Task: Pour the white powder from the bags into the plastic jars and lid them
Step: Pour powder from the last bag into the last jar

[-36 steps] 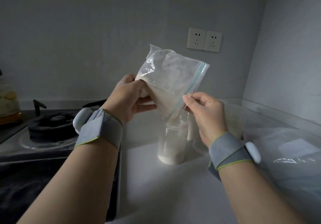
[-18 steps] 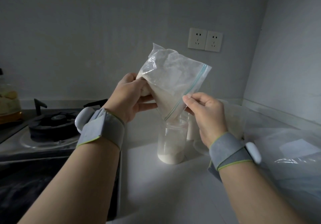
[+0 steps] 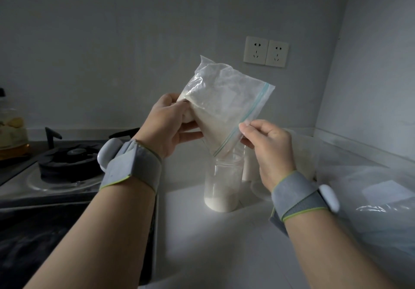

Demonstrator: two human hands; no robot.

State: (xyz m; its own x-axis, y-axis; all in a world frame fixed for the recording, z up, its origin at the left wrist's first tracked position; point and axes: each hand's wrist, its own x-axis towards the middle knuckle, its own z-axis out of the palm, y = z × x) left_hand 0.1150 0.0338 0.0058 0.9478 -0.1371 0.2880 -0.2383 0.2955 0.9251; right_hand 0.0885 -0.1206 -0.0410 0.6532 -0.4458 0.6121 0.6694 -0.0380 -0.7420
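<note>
Left hand [image 3: 170,122] curled round the side of the zip-top bag [image 3: 226,95] opposite its zip, fingers and thumb gripping plastic and contents together; right hand [image 3: 267,147] pinching the blue zip edge between thumb and fingertips, other fingers loosely bent. Bag held up and tilted above the bench [image 3: 213,243], lowest corner of its mouth aimed down into the clear plastic jar [image 3: 221,176] standing upright directly beneath; corner at or just inside the rim, contact impossible to judge. Plenty of white powder [image 3: 208,127] heaped in the bag's lower half, sloping toward that corner. Only a shallow powder layer [image 3: 221,202] at the jar's bottom, walls above it dusted and cloudy. Looks like mid-pour, early on: most of this bag left to empty, no lid on this jar and none clearly in view. Just behind the jar to its right, a white cylindrical shape [image 3: 248,169], possibly another jar, partly hidden by the right hand; too blurred to say whether filled or lidded. Further right, a large crumpled clear plastic bag [image 3: 370,210] with a pale label, lying on the bench. Grey wrist bands [image 3: 132,167] on both forearms. At left, a gas hob [image 3: 67,167] with a black burner, and a glass jar [image 3: 11,131] of yellowish contents at the frame's edge. Double wall socket [image 3: 266,53] above, on the back wall.
</note>
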